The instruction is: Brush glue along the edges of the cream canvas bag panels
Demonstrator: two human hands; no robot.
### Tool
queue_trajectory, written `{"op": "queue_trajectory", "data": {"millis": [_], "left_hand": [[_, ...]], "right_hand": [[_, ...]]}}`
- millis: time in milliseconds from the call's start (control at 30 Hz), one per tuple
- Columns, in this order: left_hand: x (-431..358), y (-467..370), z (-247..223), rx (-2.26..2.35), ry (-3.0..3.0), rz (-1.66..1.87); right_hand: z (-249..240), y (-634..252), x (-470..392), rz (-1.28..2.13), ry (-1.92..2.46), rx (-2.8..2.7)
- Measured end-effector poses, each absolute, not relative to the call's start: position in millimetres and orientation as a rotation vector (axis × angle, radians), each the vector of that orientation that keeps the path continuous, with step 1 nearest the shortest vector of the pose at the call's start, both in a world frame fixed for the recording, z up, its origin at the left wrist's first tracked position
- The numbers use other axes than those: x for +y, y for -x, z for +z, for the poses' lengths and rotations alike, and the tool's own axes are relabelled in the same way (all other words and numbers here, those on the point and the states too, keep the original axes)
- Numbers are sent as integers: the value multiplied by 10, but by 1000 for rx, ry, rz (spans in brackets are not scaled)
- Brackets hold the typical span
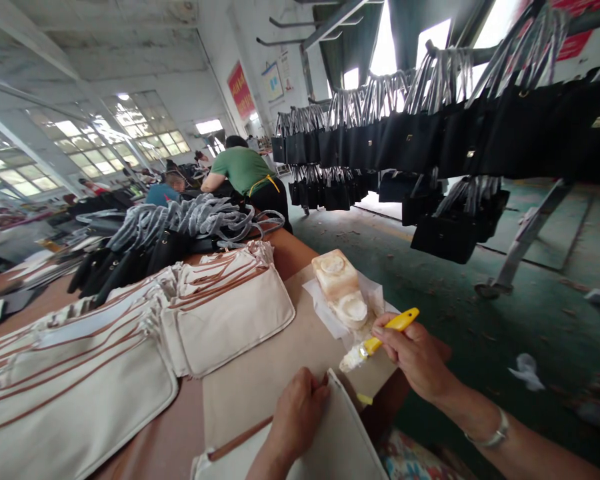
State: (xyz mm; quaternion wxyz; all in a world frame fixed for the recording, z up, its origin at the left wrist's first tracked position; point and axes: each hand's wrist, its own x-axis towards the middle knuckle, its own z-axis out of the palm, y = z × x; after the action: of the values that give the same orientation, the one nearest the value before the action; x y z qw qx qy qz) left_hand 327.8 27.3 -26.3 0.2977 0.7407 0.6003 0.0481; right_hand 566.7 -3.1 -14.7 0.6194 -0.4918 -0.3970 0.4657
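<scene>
My right hand point(416, 355) grips a yellow-handled brush point(380, 340) whose whitish bristle tip points left over a sheet of paper. Just beyond it stands a pale waxy block point(336, 272) with a round lump point(353, 309) in front. My left hand point(296, 413) presses with closed fingers on the top edge of a cream canvas bag point(330, 447) with a brown trim, lying at the near table edge on a tan board point(260, 380).
Stacks of cream bags with brown straps point(130, 340) fill the table's left. Black bags with grey handles point(180, 227) lie further back. More black bags hang on a rack point(430, 133) to the right. A person in a green shirt point(243, 170) bends over the far table end.
</scene>
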Motion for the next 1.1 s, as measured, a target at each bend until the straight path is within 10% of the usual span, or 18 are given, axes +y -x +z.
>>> {"op": "queue_trajectory", "data": {"millis": [1100], "left_hand": [[-104,-3058,64,1295,-1852,608]], "right_hand": [[262,-5439,227,1154,1058,-1045]]}}
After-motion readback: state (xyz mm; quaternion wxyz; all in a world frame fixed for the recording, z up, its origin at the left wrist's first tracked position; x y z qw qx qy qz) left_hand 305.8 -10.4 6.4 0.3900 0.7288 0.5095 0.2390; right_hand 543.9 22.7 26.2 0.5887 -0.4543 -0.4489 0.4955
